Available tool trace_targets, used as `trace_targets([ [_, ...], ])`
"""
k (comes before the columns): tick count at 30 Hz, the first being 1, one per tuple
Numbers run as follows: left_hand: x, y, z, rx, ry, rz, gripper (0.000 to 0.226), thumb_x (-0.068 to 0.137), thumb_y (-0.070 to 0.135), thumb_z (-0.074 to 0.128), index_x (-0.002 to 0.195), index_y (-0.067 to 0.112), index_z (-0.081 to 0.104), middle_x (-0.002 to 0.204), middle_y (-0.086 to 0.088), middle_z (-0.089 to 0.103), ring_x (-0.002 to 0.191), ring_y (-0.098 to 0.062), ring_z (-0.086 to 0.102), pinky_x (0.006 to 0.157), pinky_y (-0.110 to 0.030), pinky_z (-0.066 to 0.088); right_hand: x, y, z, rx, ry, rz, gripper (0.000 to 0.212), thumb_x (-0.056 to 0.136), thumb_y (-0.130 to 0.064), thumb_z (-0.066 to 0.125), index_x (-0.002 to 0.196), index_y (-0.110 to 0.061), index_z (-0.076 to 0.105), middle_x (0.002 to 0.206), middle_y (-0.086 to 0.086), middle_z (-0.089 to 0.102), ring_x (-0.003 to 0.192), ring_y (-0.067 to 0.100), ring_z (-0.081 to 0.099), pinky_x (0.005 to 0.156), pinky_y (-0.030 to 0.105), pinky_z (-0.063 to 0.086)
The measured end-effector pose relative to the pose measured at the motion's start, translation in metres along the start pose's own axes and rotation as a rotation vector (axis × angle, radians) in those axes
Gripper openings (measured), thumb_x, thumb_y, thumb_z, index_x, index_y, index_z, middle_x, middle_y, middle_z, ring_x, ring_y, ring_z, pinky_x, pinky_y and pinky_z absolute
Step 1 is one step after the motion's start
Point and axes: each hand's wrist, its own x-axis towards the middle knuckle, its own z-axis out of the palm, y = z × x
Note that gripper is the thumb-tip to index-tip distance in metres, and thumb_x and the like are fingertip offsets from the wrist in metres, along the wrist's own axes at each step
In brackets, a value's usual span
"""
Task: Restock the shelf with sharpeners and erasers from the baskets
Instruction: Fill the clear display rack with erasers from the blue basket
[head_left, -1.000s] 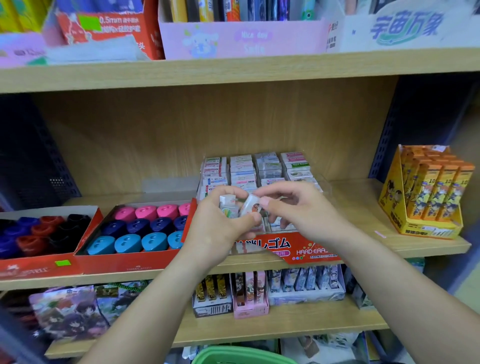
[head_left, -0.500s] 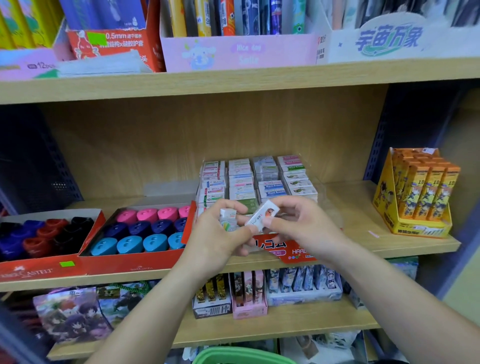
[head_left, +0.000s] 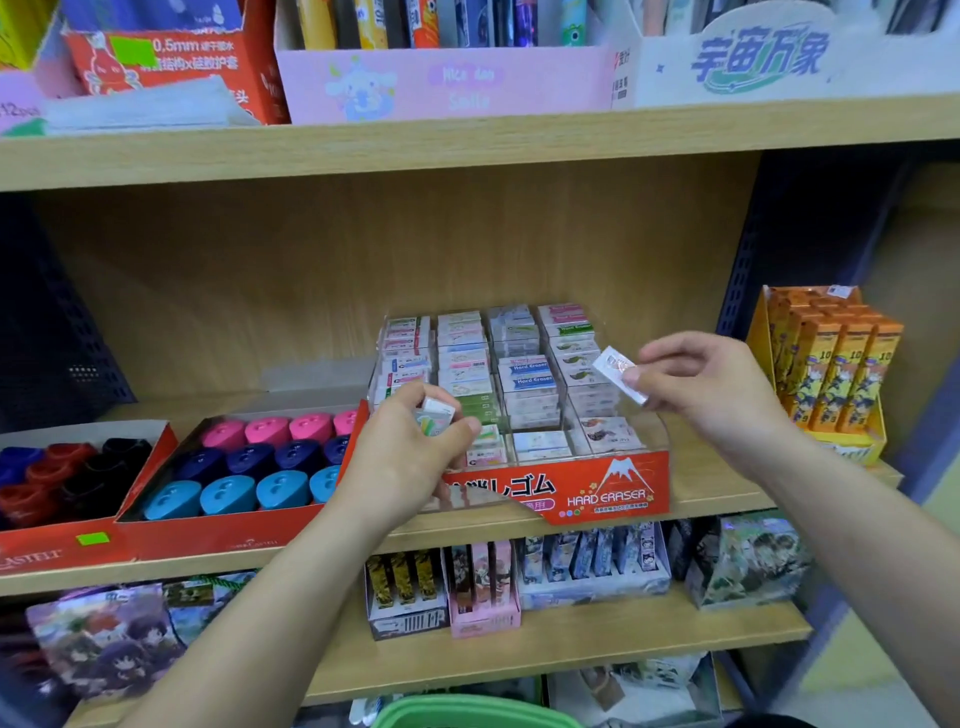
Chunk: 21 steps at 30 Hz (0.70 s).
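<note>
"Clear plastic tray (head_left: 613, 488) on the shelf (head_left: 696, 496): status?"

"Four rows, mostly full; the front cells toward its 5 o'clock look low. Right hand (head_left: 711, 395) at the tray's 2 o'clock, thumb and forefinger pinching one eraser (head_left: 621, 374) by its end, apparently to drop it into a right-side row."

"Left hand (head_left: 405, 457)?"

"At the tray's 9 o'clock, over the front-left corner, fingers curled round spare erasers (head_left: 435, 415), seemingly reserve stock. Sharpeners (head_left: 270, 462) sit boxed further toward 9; basket (head_left: 467, 714) at 6, below."
</note>
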Motion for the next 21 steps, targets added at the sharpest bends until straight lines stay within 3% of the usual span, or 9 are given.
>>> trace_targets([
  [3,0.006,0.002,0.002,0.052,0.004,0.005,0.013,0.092,0.025,0.074,0.092,0.015,0.066,0.064,-0.003,0.066,0.046,-0.016,0.059,0.054,-0.040,0.056,0.011,0.006,-0.004,-0.144,-0.015,-0.064,0.013,0.080,-0.013,0.084,0.088,-0.019,0.075,0.079,-0.004,0.076,0.077,0.014,0.073,0.065,0.028,0.055],
  [7,0.014,0.005,0.006,0.056,-0.015,0.011,0.009,0.093,0.023,0.073,0.094,0.015,0.069,0.065,-0.003,0.064,0.046,-0.009,0.056,0.050,-0.029,0.056,0.022,0.010,0.000,-0.358,-0.104,-0.154,0.010,0.084,-0.018,0.082,0.086,-0.026,0.077,0.082,-0.011,0.074,0.082,0.005,0.068,0.076,0.028,0.055],
  [11,0.025,-0.003,0.011,0.120,0.028,0.066,0.007,0.091,0.027,0.074,0.090,0.026,0.068,0.056,0.005,0.062,0.049,-0.018,0.059,0.062,-0.050,0.062,0.028,0.014,0.006,-0.593,-0.184,-0.210,0.005,0.088,-0.021,0.078,0.089,-0.026,0.077,0.084,-0.017,0.070,0.070,-0.017,0.057,0.058,0.005,0.041],
  [13,0.027,-0.007,0.014,0.107,0.045,0.079,0.011,0.091,0.027,0.075,0.091,0.028,0.064,0.056,0.005,0.061,0.051,-0.023,0.058,0.064,-0.057,0.059,0.030,0.016,0.008,-0.667,-0.203,-0.224,0.005,0.088,-0.023,0.078,0.089,-0.028,0.077,0.083,-0.020,0.069,0.070,-0.020,0.055,0.055,0.008,0.039],
  [15,0.028,-0.010,0.015,0.080,0.062,0.079,0.016,0.090,0.027,0.076,0.096,0.028,0.061,0.069,0.000,0.066,0.054,-0.026,0.061,0.064,-0.057,0.059,0.031,0.016,0.010,-0.704,-0.232,-0.223,0.006,0.088,-0.025,0.078,0.087,-0.030,0.076,0.081,-0.021,0.069,0.071,-0.014,0.059,0.062,0.013,0.043],
  [17,0.028,-0.013,0.014,0.054,0.080,0.062,0.023,0.087,0.031,0.078,0.099,0.025,0.060,0.080,-0.002,0.069,0.056,-0.022,0.067,0.066,-0.052,0.062,0.032,0.016,0.013,-0.735,-0.255,-0.218,0.008,0.088,-0.026,0.077,0.084,-0.032,0.075,0.081,-0.021,0.069,0.076,-0.007,0.063,0.068,0.019,0.049],
  [21,0.026,-0.016,0.012,-0.002,0.081,0.032,0.025,0.087,0.025,0.079,0.103,0.016,0.062,0.070,-0.005,0.071,0.056,-0.015,0.069,0.061,-0.036,0.063,0.033,0.018,0.017,-0.805,-0.200,-0.221,0.010,0.084,-0.030,0.081,0.079,-0.033,0.073,0.080,-0.018,0.070,0.077,0.000,0.065,0.070,0.030,0.056],
])
